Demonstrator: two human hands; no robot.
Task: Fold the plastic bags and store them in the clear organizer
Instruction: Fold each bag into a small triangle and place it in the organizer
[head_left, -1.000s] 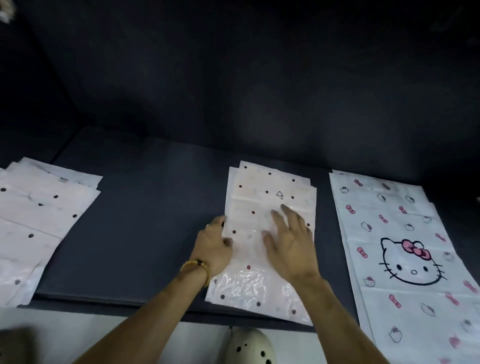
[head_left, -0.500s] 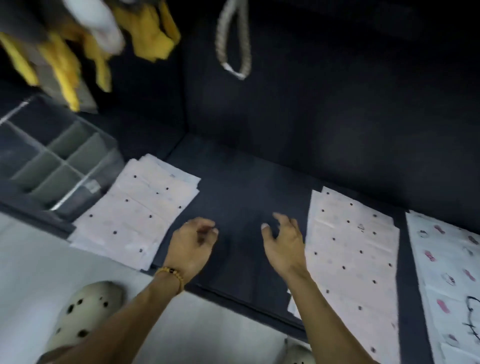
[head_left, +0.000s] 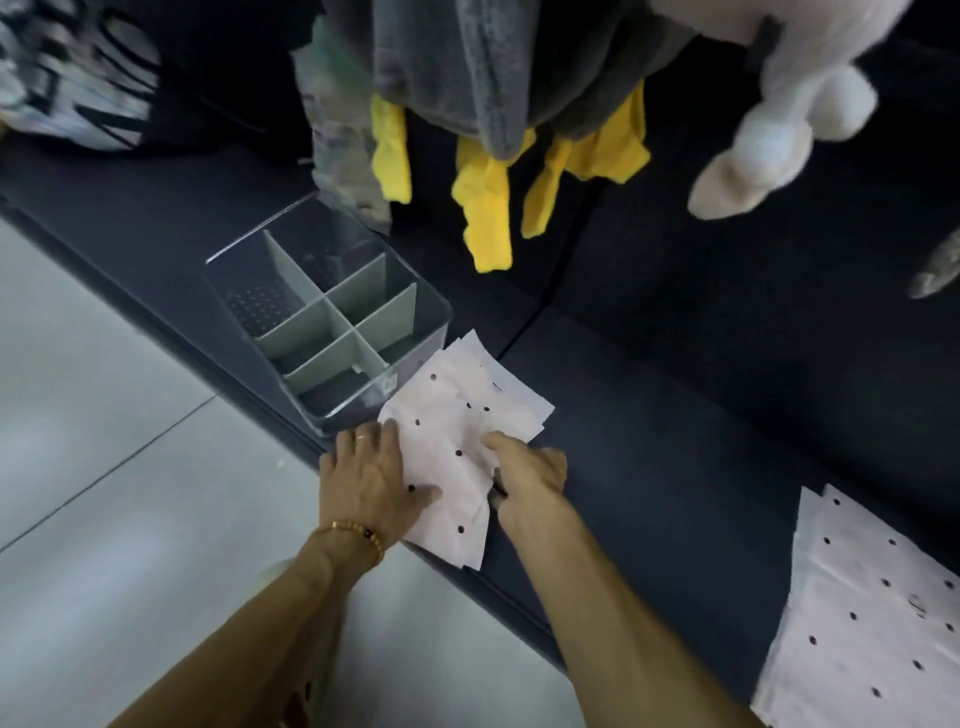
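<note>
A clear organizer with grey-green dividers stands on the dark bench, near its left end. Its compartments look bare. Above it hang grey and yellow garments, and a white plush toy hangs to the right. Just right of the organizer, touching its near corner, lies a stack of white dotted plastic bags. A second stack of dotted bags lies well apart at the near right. The left hand, with a bead bracelet at the wrist, lies flat with fingers spread on the stack's left edge. The right hand presses on the right side, forefinger stretched out, the other fingers curled at the bag's edge; whether they pinch it is unclear.
</note>
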